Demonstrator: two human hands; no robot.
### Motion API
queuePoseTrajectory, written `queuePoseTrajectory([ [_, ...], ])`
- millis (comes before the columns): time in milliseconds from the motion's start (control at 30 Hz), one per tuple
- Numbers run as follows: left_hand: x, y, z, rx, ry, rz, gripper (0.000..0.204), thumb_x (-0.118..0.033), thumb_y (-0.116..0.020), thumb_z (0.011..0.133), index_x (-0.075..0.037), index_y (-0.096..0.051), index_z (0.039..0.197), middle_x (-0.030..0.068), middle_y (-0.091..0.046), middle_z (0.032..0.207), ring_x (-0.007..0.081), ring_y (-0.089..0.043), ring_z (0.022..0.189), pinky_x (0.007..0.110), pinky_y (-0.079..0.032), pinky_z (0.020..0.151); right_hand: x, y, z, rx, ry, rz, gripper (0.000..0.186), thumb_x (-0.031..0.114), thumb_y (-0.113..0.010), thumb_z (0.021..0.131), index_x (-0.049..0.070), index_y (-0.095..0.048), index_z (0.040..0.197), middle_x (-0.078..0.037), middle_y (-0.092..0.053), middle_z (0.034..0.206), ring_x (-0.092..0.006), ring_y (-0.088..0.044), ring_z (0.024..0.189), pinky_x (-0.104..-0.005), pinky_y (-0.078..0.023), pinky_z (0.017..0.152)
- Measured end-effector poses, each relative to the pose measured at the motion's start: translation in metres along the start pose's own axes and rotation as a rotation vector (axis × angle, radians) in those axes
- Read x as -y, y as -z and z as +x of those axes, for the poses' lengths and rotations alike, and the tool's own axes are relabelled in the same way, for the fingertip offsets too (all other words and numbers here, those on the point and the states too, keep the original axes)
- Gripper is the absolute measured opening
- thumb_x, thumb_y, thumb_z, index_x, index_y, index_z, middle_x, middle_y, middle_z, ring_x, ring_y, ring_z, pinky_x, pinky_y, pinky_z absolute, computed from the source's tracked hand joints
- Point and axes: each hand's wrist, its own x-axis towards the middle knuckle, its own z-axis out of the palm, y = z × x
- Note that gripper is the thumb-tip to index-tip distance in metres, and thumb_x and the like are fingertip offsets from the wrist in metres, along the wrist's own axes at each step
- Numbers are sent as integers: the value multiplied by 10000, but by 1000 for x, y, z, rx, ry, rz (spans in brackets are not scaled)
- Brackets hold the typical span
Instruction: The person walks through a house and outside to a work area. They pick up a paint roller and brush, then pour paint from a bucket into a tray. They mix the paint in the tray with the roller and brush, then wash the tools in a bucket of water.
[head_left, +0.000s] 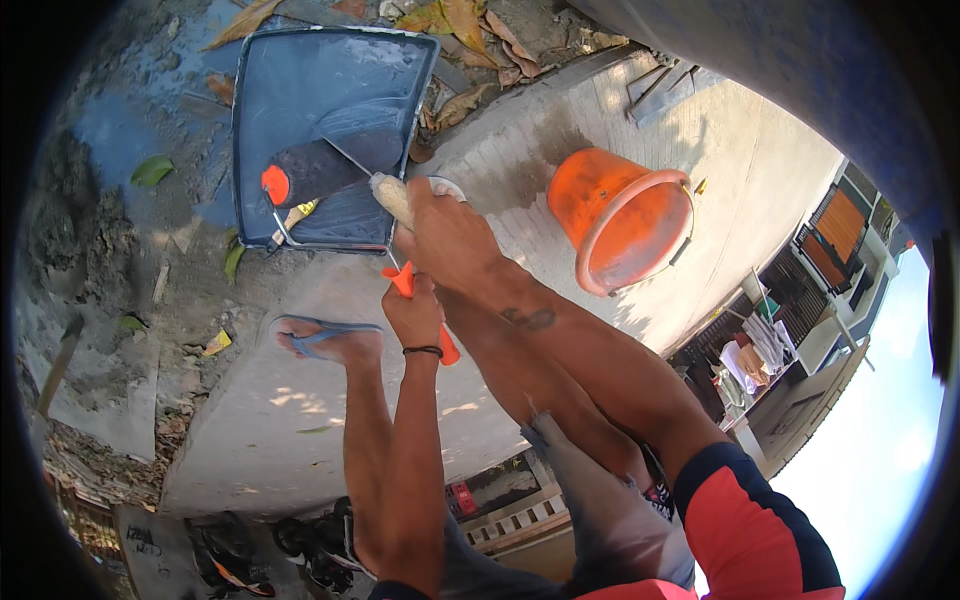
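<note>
In the dark blue tray (330,85), its floor marked with pale streaks, lies a paint roller with a dark sleeve (325,172) and an orange end cap (275,184). Its thin metal frame passes over the tray's near edge to an orange handle (449,350), around which the left hand (412,312) is closed. Just beyond it, the right hand (455,235) grips a pale handle (389,198) with a slim metal rod that reaches over the sleeve; whether rod and sleeve touch, I cannot tell. The two hands are near each other, each clamped on its own handle. A brush (296,222) lies in the tray beside the roller. Around the tray are muddy ground (95,260) and dry leaves (465,22). To the right, an orange bucket (585,195) is on a pale concrete slab (260,420), where one foot in a blue-grey flip-flop (345,328) also rests.
</note>
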Motion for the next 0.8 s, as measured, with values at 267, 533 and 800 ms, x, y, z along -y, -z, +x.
queuePoseTrajectory([
  [267,5,-3,4,-14,-12,77,145,-78,-553,885,5,-544,766,24,-487,556,106,-435,370,255,-342,334,-20,3,6,-7,-169,191,356,200,-636,807,-36,-432,978,-293,-617,778,-468,-629,765,-522,-517,698],
  [533,-4,-1,2,32,81,-51,142,-93,-576,873,3,-552,772,25,-469,555,100,-417,383,263,-354,352,-19,-3,22,37,-73,215,378,170,-632,793,-41,-428,1031,-289,-627,789,-456,-643,771,-507,-527,706],
  [800,-8,-4,6,-26,187,-44,168,-114,-585,879,-11,-535,756,19,-452,554,100,-401,375,260,-345,350,-24,0,34,106,-69,34,357,170,-634,801,-41,-446,1018,-278,-635,765,-455,-651,743,-504,-539,677],
])
